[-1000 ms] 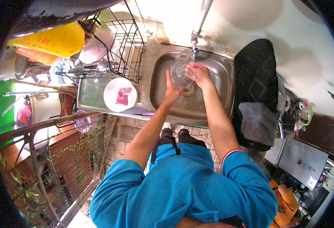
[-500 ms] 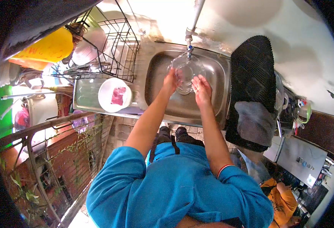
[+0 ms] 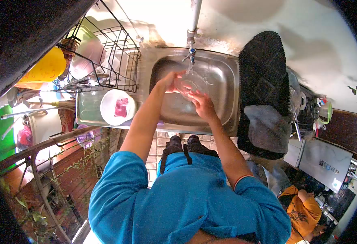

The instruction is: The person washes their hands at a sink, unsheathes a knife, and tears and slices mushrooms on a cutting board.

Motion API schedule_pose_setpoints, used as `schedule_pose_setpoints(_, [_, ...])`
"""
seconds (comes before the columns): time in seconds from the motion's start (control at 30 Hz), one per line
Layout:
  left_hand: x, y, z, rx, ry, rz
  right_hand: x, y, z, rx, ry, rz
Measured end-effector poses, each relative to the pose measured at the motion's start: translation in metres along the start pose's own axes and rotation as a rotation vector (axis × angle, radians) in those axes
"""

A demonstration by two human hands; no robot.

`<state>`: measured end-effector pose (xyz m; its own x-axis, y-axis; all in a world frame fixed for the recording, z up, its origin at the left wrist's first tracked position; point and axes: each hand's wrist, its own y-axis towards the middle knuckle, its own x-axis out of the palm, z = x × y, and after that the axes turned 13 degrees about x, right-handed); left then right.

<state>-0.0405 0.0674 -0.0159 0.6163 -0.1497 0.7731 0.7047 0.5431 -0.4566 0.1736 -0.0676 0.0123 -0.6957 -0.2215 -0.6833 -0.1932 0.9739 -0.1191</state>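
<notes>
Where the tap (image 3: 192,55) runs: water (image 3: 191,67) falls to a clear dish (image 3: 194,83), held over the sink (image 3: 224,110), a position that probably puts it in the stream and keeps splashes within the steel walls.
Left hand (image 3: 170,82): fingers closed about the dish's left edge, apparently bearing it from the side, clear of the spout.
Right hand (image 3: 203,104): fingers against the near edge, pointing up and left, likely steadying it; whether they pinch or merely rest, one cannot tell.
Dish: between the two hands, beyond the right fingertips and right of the left ones; glare blurs its outline.
Tub (image 3: 105,107): white, on the surface (image 3: 88,110) left of the sink, a pink pad (image 3: 121,107) inside, presumably kept within reach yet out of the spray.
Rack (image 3: 137,72): black wire, behind the tub, crockery within.
Mat (image 3: 263,65): black, along the sink's right side, a gray cloth (image 3: 265,126) on its near end.
</notes>
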Motion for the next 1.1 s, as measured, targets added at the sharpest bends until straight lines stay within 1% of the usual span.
schedule_pose_setpoints(0.03, [0.005, -0.011, 0.0, 0.068, 0.104, 0.002, 0.001, 0.005, -0.008, 0.021, -0.081, -0.048])
schedule_pose_setpoints(0.07, [0.005, -0.011, -0.007, 0.069, 0.105, 0.007, 0.003, 0.01, -0.018, 0.041, -0.163, -0.097])
schedule_pose_setpoints(0.1, [0.003, -0.006, -0.018, 0.207, 0.101, 0.029, 0.013, 0.017, -0.024, 0.039, -0.159, -0.101])
schedule_pose_setpoints(0.13, [-0.001, -0.002, -0.027, 0.345, 0.097, 0.051, 0.025, 0.026, -0.031, 0.014, -0.213, -0.05])
schedule_pose_setpoints(0.17, [-0.006, 0.001, -0.033, 0.346, 0.098, 0.056, 0.032, 0.03, -0.036, -0.01, -0.267, 0.002])
schedule_pose_setpoints(0.2, [-0.006, 0.001, -0.036, 0.456, 0.057, 0.052, 0.031, 0.03, -0.041, -0.012, -0.263, 0.0])
schedule_pose_setpoints(0.23, [-0.008, 0.0, -0.036, 0.567, 0.017, 0.047, 0.027, 0.029, -0.046, 0.022, -0.277, -0.074])
schedule_pose_setpoints(0.27, [-0.01, -0.002, -0.036, 0.569, 0.019, 0.046, 0.023, 0.029, -0.05, 0.055, -0.294, -0.148])
schedule_pose_setpoints(0.3, [-0.001, -0.011, -0.035, 0.61, -0.029, 0.069, 0.022, 0.03, -0.045, 0.052, -0.297, -0.149])
schedule_pose_setpoints(0.37, [0.015, -0.027, -0.04, 0.659, -0.085, 0.096, 0.023, 0.032, -0.034, 0.133, -0.463, 0.033])
schedule_pose_setpoints(0.4, [0.023, -0.033, -0.046, 0.675, -0.082, 0.104, 0.019, 0.039, -0.039, 0.183, -0.492, 0.061])
schedule_pose_setpoints(0.47, [0.024, -0.025, -0.052, 0.707, -0.075, 0.114, 0.018, 0.06, -0.058, 0.201, -0.515, 0.06])
schedule_pose_setpoints(0.5, [0.014, -0.012, -0.06, 0.701, -0.529, -0.009, 0.02, 0.07, -0.065, 0.233, -0.534, 0.061])
schedule_pose_setpoints(0.53, [0.013, -0.011, -0.063, 0.688, -0.755, -0.072, 0.037, 0.074, -0.058, 0.054, -0.419, 0.227])
schedule_pose_setpoints(0.57, [0.012, -0.01, -0.065, 0.661, -0.981, -0.136, 0.046, 0.071, -0.045, 0.058, -0.418, 0.226])
schedule_pose_setpoints(0.63, [0.022, -0.022, -0.055, 0.738, -0.309, 0.167, 0.023, 0.053, -0.068, 0.022, -0.432, -0.084])
schedule_pose_setpoints(0.67, [0.025, -0.029, -0.051, 0.737, -0.308, 0.164, 0.01, 0.043, -0.079, 0.036, -0.494, -0.122])
schedule_pose_setpoints(0.7, [0.026, -0.037, -0.05, 0.668, -0.226, 0.15, 0.011, 0.043, -0.073, 0.034, -0.496, -0.123])
schedule_pose_setpoints(0.73, [0.027, -0.042, -0.051, 0.599, -0.147, 0.138, 0.014, 0.041, -0.066, 0.115, -0.489, -0.033])
schedule_pose_setpoints(0.77, [0.023, -0.041, -0.057, 0.598, -0.151, 0.141, 0.017, 0.038, -0.061, 0.198, -0.479, 0.058])
schedule_pose_setpoints(0.8, [0.02, -0.038, -0.06, 0.571, -0.074, 0.104, 0.014, 0.045, -0.06, 0.242, -0.592, 0.089])
schedule_pose_setpoints(0.83, [0.017, -0.034, -0.062, 0.542, 0.005, 0.064, 0.013, 0.052, -0.056, 0.245, -0.592, 0.093])
schedule_pose_setpoints(0.87, [0.015, -0.029, -0.065, 0.54, 0.007, 0.059, 0.013, 0.058, -0.053, 0.235, -0.588, 0.17])
schedule_pose_setpoints(0.9, [0.022, -0.026, -0.068, 0.551, -0.06, 0.077, 0.011, 0.061, -0.052, 0.226, -0.584, 0.244])
schedule_pose_setpoints(0.93, [0.027, -0.025, -0.071, 0.562, -0.128, 0.097, 0.008, 0.062, -0.05, 0.23, -0.585, 0.245])
schedule_pose_setpoints(1.03, [0.044, -0.033, -0.068, 0.562, -0.123, 0.098, -0.002, 0.061, -0.054, 0.171, -0.584, 0.214])
schedule_pose_setpoints(1.1, [0.042, -0.035, -0.067, 0.549, -0.11, 0.08, -0.009, 0.06, -0.061, 0.232, -0.562, 0.102])
